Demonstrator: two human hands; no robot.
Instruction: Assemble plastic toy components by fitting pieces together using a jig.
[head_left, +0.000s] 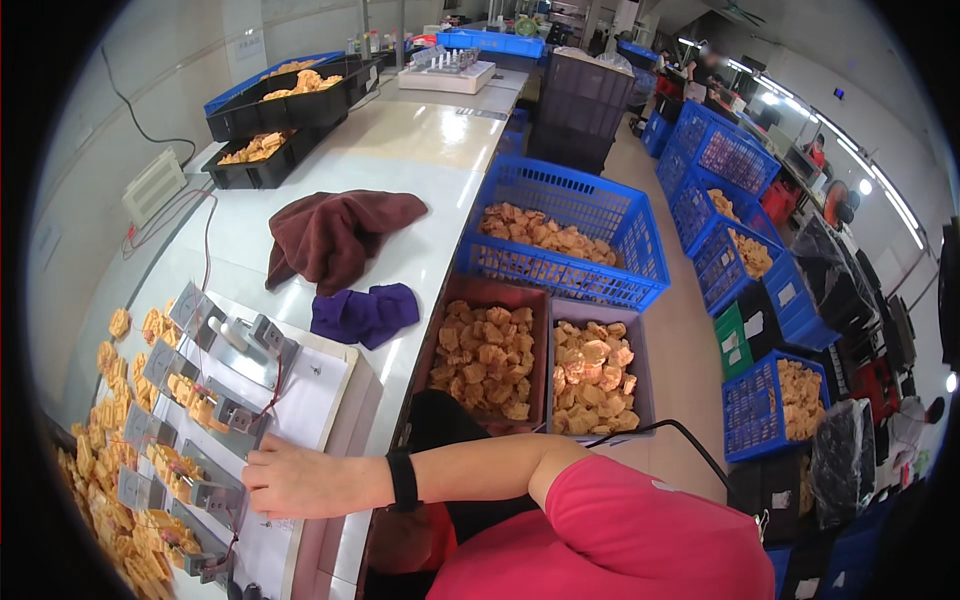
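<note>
My right hand, with a black band on its wrist, reaches left over the workbench. Its fingers are curled in against the end of a grey metal clamp fixture; what they grip, if anything, is hidden. Several such fixtures stand in a row on a white board, and most have small yellow-tan parts set in them. A fixture at the far end has a white rounded piece on it. Loose yellow-tan parts are heaped along the left side. My left hand is not in view.
Beyond the fixtures lie a purple cloth and a brown cloth. Black trays of parts stand at the back left. Right of the bench are a red bin, a grey bin and a blue crate, all holding parts.
</note>
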